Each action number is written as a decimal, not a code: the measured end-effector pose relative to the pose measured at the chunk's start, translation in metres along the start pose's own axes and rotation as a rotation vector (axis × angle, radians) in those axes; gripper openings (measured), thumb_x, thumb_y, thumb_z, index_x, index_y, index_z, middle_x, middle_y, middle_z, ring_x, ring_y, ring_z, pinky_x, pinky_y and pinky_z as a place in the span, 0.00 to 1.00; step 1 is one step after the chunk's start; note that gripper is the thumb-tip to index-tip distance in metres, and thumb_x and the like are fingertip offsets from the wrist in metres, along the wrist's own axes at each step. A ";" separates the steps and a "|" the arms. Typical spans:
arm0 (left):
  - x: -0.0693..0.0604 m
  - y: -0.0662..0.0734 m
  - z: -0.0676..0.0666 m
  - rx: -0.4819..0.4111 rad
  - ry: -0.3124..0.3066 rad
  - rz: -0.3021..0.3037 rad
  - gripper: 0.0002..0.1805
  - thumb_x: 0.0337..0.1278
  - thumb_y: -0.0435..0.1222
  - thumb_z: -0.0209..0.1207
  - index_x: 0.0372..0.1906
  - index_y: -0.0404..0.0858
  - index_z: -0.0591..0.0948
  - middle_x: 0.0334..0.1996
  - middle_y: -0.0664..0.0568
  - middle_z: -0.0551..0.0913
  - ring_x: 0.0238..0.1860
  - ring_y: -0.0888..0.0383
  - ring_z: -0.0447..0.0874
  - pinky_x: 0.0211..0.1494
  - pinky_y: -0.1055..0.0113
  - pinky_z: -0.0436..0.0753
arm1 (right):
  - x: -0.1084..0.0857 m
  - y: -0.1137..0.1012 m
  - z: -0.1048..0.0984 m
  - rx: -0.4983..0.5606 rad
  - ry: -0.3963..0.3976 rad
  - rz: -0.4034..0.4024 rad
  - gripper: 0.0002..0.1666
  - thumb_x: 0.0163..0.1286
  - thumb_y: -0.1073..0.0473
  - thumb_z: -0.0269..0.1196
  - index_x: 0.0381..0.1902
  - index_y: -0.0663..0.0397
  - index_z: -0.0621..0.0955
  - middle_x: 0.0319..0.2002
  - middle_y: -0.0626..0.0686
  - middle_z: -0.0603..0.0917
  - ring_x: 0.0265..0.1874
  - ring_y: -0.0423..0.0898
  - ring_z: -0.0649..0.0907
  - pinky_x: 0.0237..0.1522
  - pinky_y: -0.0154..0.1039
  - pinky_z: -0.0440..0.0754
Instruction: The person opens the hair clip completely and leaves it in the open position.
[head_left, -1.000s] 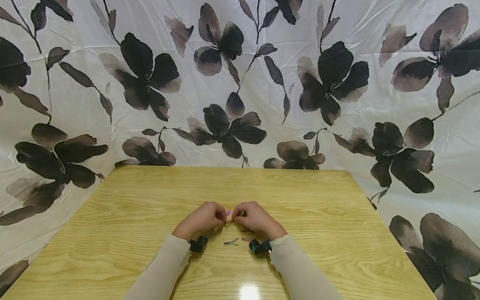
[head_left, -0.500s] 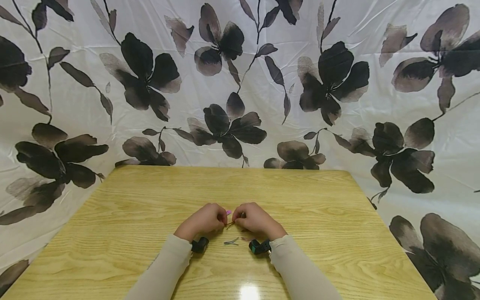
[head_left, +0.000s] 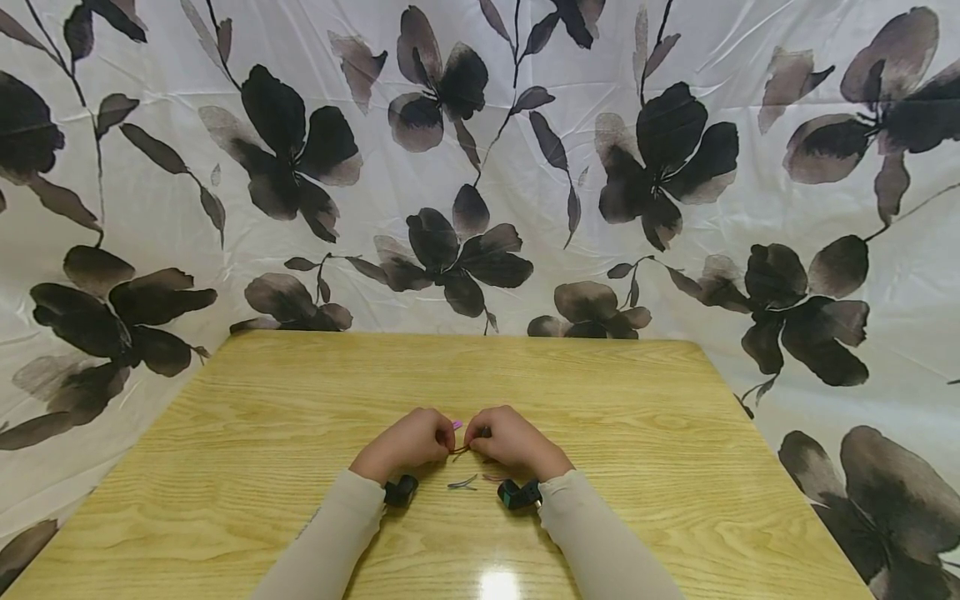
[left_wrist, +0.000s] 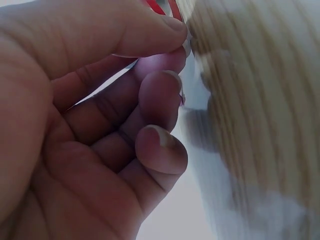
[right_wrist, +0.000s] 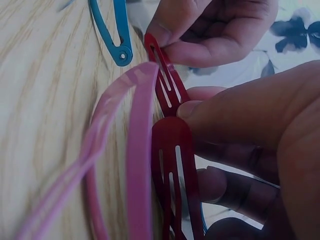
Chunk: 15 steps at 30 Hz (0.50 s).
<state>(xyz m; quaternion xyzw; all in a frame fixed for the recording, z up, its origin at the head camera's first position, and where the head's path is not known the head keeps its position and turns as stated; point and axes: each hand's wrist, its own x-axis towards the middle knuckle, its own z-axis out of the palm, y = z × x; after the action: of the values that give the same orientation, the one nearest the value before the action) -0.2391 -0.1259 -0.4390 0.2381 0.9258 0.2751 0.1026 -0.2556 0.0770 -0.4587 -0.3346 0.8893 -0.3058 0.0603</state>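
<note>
A red snap hair clip [right_wrist: 166, 77] spans the gap between my two hands, held just over the wooden table. My left hand [head_left: 405, 439] pinches one tip of it between thumb and index finger. At its other end the thumb and fingers of my right hand [head_left: 516, 439] grip it. In the left wrist view only a sliver of red clip [left_wrist: 156, 6] shows past the thumb. Nearest the right wrist camera are a second red clip [right_wrist: 172, 150] and a pink hair clip [right_wrist: 139, 150], with a blue hair clip [right_wrist: 120, 47] farther off.
On the wooden table [head_left: 600, 392], the blue-grey clip lies between the wrists, and the pink clip is partly hidden by the right wrist camera [head_left: 519, 494]. A bright pink item [head_left: 457, 425] shows behind the left fingertips. Floral cloth [head_left: 465, 167] hangs behind the table.
My left hand has shifted slightly right and toward me, and the red clip sits a little lower between the hands. The right hand has barely moved; the clips on the table stay put.
</note>
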 end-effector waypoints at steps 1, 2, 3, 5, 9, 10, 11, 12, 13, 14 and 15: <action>0.000 0.000 0.000 0.001 0.001 0.001 0.08 0.52 0.27 0.63 0.24 0.43 0.83 0.23 0.58 0.78 0.25 0.60 0.72 0.31 0.66 0.72 | 0.000 0.000 0.000 0.001 0.001 0.000 0.08 0.67 0.62 0.62 0.33 0.44 0.86 0.34 0.42 0.85 0.30 0.36 0.76 0.36 0.30 0.75; 0.000 0.000 0.000 0.001 0.001 0.001 0.08 0.52 0.27 0.63 0.24 0.43 0.83 0.23 0.58 0.78 0.25 0.60 0.72 0.31 0.66 0.72 | 0.000 0.000 0.000 0.002 0.001 -0.001 0.08 0.66 0.62 0.62 0.32 0.45 0.86 0.34 0.43 0.85 0.30 0.36 0.76 0.36 0.30 0.75; 0.000 0.000 0.000 -0.001 0.001 -0.001 0.08 0.52 0.27 0.63 0.24 0.43 0.83 0.23 0.58 0.78 0.25 0.60 0.72 0.31 0.66 0.72 | 0.000 0.000 0.000 0.004 0.002 -0.002 0.08 0.66 0.62 0.62 0.32 0.45 0.86 0.34 0.43 0.85 0.30 0.36 0.76 0.36 0.30 0.75; 0.000 0.000 0.000 -0.009 0.002 -0.001 0.08 0.52 0.27 0.62 0.24 0.43 0.83 0.23 0.58 0.78 0.25 0.60 0.72 0.31 0.66 0.72 | 0.000 -0.001 -0.001 0.007 0.001 0.000 0.07 0.66 0.62 0.62 0.33 0.45 0.86 0.34 0.43 0.85 0.30 0.36 0.76 0.36 0.31 0.75; -0.002 0.000 -0.002 -0.028 -0.004 -0.010 0.07 0.51 0.27 0.62 0.25 0.42 0.83 0.24 0.58 0.79 0.25 0.60 0.72 0.31 0.66 0.73 | 0.000 -0.001 -0.001 0.010 -0.001 0.011 0.07 0.66 0.62 0.62 0.34 0.45 0.86 0.34 0.43 0.85 0.31 0.36 0.77 0.37 0.31 0.75; -0.002 0.000 -0.002 -0.033 -0.006 -0.017 0.07 0.51 0.27 0.62 0.25 0.42 0.84 0.24 0.58 0.79 0.25 0.60 0.73 0.32 0.66 0.73 | 0.000 -0.002 -0.001 0.009 -0.001 0.015 0.07 0.66 0.62 0.62 0.34 0.46 0.86 0.34 0.43 0.85 0.31 0.36 0.77 0.37 0.31 0.75; -0.003 0.000 -0.003 -0.034 -0.009 -0.021 0.07 0.51 0.27 0.61 0.25 0.42 0.84 0.24 0.58 0.79 0.26 0.60 0.73 0.32 0.66 0.73 | 0.000 -0.002 -0.002 0.008 0.000 0.017 0.07 0.66 0.62 0.62 0.34 0.46 0.86 0.34 0.43 0.85 0.31 0.36 0.77 0.37 0.31 0.75; -0.003 0.000 -0.003 -0.033 -0.008 -0.025 0.07 0.51 0.28 0.61 0.26 0.42 0.84 0.24 0.58 0.79 0.26 0.60 0.73 0.32 0.66 0.74 | 0.000 -0.002 -0.002 0.009 0.003 0.017 0.07 0.65 0.62 0.62 0.35 0.46 0.86 0.34 0.44 0.85 0.31 0.36 0.77 0.37 0.31 0.76; -0.003 0.000 -0.004 -0.033 -0.005 -0.026 0.06 0.51 0.28 0.62 0.26 0.42 0.84 0.25 0.58 0.80 0.26 0.60 0.73 0.33 0.66 0.74 | 0.000 -0.003 -0.002 0.010 0.007 0.020 0.08 0.65 0.62 0.61 0.35 0.46 0.86 0.35 0.44 0.86 0.31 0.36 0.77 0.37 0.31 0.76; -0.003 0.000 -0.005 -0.033 0.000 -0.029 0.06 0.52 0.29 0.62 0.26 0.42 0.84 0.25 0.58 0.80 0.26 0.60 0.74 0.33 0.66 0.74 | 0.000 -0.003 -0.003 0.016 0.010 0.024 0.08 0.65 0.63 0.61 0.36 0.46 0.86 0.35 0.44 0.86 0.30 0.37 0.77 0.36 0.31 0.76; -0.004 0.000 -0.005 -0.030 0.005 -0.030 0.05 0.52 0.29 0.63 0.26 0.42 0.84 0.25 0.58 0.80 0.26 0.60 0.74 0.33 0.66 0.75 | 0.000 -0.004 -0.003 0.023 0.012 0.030 0.08 0.65 0.63 0.61 0.36 0.46 0.86 0.35 0.44 0.85 0.30 0.37 0.77 0.35 0.31 0.75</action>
<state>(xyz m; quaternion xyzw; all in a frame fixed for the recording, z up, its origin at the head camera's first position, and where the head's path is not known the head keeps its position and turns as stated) -0.2379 -0.1304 -0.4345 0.2221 0.9253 0.2879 0.1080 -0.2549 0.0762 -0.4540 -0.3185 0.8911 -0.3169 0.0633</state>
